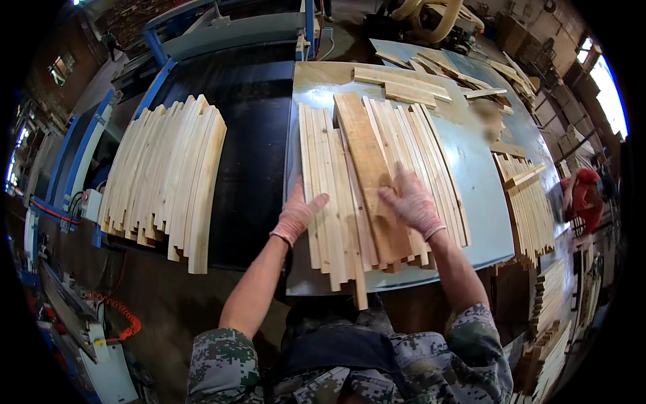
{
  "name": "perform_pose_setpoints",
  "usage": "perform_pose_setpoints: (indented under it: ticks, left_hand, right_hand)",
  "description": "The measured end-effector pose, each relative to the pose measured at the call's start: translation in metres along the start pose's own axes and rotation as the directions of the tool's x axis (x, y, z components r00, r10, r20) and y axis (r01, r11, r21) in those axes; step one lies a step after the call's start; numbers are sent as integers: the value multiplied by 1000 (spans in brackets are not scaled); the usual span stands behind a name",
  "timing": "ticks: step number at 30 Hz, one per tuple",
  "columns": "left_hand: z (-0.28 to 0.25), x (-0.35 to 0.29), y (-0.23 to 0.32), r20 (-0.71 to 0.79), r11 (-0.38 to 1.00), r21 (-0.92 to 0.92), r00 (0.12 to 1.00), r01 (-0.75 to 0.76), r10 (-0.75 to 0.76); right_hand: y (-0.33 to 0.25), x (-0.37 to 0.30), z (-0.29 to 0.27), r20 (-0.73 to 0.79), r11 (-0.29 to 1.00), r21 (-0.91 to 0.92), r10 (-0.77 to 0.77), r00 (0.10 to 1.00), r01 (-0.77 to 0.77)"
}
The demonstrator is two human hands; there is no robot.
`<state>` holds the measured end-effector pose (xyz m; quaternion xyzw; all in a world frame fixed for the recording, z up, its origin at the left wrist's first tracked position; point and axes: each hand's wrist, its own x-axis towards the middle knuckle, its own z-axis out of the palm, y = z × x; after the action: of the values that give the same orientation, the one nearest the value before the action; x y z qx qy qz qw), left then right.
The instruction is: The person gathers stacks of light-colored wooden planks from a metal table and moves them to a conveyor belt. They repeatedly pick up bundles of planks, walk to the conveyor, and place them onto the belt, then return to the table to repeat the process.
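Note:
A row of pale wooden strips [323, 202] lies side by side before me, their near ends uneven. One wider, browner board [367, 161] rests on top of them, slightly slanted. My left hand [299, 214], in a pinkish knit glove, lies against the row's left edge; its thumb reaches over the top and its fingers run along the side, partly hidden. On the right of the brown board is my right hand [413, 203], gloved alike, with fingers stretched forward over the strips and thumb at the board's edge. Both hands touch the wood without closing round it.
The strips lie on a pale sheet-topped table [481, 229]. To its left, a black conveyor belt [250, 148] carries another row of strips [161, 172]. Loose boards [404, 84] lie at the back. Stacked strips [528, 209] and a person in red [585, 198] are on the right.

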<state>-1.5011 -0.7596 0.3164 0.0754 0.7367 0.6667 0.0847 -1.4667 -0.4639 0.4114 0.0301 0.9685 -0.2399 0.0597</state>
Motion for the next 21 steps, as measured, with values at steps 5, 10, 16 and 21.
perform_pose_setpoints:
  ticks: [5, 10, 16, 21]
  left_hand:
    - [3, -15, -50, -34, 981, 173, 995, -87, 94]
    - [-5, -22, -43, 7, 970, 207, 992, -125, 127]
    - [-1, -32, -20, 27, 986, 71, 988, -153, 152]
    - [2, -30, -37, 52, 995, 6, 994, -100, 99]
  right_hand:
    - [-59, -18, 22, -98, 965, -234, 95, 991, -116]
    - [-5, -21, 3, -280, 968, 212, 188, 941, -131]
    - [156, -87, -32, -498, 887, 414, 408, 765, -203]
    - [246, -141, -36, -360, 740, 520, 642, 677, -426]
